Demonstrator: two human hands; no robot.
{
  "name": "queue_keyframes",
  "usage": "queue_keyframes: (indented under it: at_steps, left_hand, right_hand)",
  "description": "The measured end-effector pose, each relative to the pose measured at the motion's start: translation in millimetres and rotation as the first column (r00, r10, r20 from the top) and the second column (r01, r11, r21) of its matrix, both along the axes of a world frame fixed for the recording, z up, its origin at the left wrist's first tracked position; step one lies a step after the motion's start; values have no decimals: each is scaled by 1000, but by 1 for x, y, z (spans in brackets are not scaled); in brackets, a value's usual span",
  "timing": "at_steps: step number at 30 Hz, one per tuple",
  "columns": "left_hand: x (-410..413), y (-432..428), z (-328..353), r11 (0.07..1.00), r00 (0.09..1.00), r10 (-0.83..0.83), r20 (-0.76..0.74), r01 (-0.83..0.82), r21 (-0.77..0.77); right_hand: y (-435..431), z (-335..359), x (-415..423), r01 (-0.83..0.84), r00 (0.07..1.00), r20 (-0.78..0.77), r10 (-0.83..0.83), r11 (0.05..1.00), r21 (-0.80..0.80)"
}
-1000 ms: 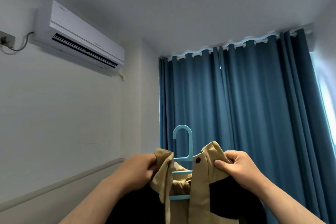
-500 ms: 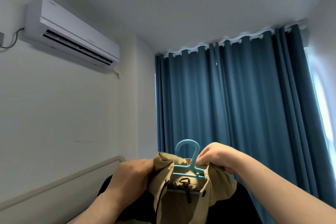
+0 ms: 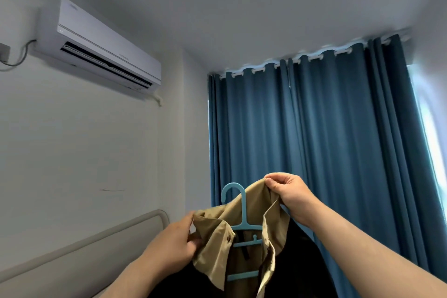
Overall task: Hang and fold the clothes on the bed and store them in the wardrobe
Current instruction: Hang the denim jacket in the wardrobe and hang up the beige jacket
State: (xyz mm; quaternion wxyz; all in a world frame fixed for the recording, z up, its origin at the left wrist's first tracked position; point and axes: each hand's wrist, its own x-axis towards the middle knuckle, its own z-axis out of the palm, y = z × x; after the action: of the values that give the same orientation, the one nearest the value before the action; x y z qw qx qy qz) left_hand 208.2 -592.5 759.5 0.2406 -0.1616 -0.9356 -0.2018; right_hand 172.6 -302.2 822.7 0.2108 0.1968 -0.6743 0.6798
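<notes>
Room: curtain [image 3: 338,140] behind, headboard [image 3: 96,244] low left.
Jacket: jacket [image 3: 212,249] on the hanger [image 3: 243,210], held in the air between your hands, resting on no surface.
Grip: your left hand [image 3: 174,242] clutches the left collar edge; your right hand [image 3: 290,195] pinches the right flap.
Change: your right hand has left the hanger's neck and raised that flap outward.
Meaning: probably you're settling the collar; wardrobe next.

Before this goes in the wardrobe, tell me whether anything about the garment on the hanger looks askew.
The tan button-front garment sits unevenly on the light blue plastic hanger: the right hand pinches one collar side up level with the hook, the left hand grips the other side lower. No damage shows.
</notes>
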Motion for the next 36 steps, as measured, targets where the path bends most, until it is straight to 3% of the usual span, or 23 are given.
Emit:
queue_keyframes:
  at_steps: [3,6,9,10,12,14,15,19,24,29,31,33,36]
  left_hand:
    - [-4,3,-1,998,988,-61,144,58,22]
    - [-4,2,-4,998,998,30,50,-33,55]
    - [-5,-5,-6,993,992,115,-57,-114,29]
    - [-7,-7,-5,992,988,125,-92,-124,18]
    - [-8,-12,-3,992,983,125,-136,-123,24]
    - [-10,-17,-1,992,981,121,-155,-116,43]
    - [-11,-19,0,992,978,122,-168,-115,46]
    - [-14,-27,3,997,979,82,-189,-79,26]
    - [-13,-36,12,980,989,10,-150,-40,-195]
    - [-7,-34,15,904,969,-87,-231,-21,-427]
    - [-6,-33,19,945,957,-73,-281,-24,-327]
    - [-6,-35,26,974,943,-26,-333,-52,-221]
    - [-4,-36,25,983,941,12,-337,-73,-170]
  right_hand:
    - [-2,-9,-1,41,999,-21,-41,999,-14]
    - [5,-22,-1,-74,996,57,70,995,63]
    - [22,-31,-3,-94,986,133,100,994,-51]
    - [31,-35,-4,4,997,82,-3,1000,-5]
    - [51,-46,-5,210,978,-76,-196,935,286]
    - [60,-57,-1,223,975,-129,-182,788,573]
    - [60,-61,2,198,980,-120,-158,741,641]
    - [59,-63,-3,241,969,-203,-143,732,637]
    - [62,-57,-8,266,963,-223,-149,642,719]
    - [48,-39,-6,191,979,-174,-107,780,595]
    - [40,-29,-1,178,979,-183,-88,810,559]
    - [31,-24,4,172,981,-181,-77,781,600]
    - [21,-26,12,290,957,-251,-149,575,765]
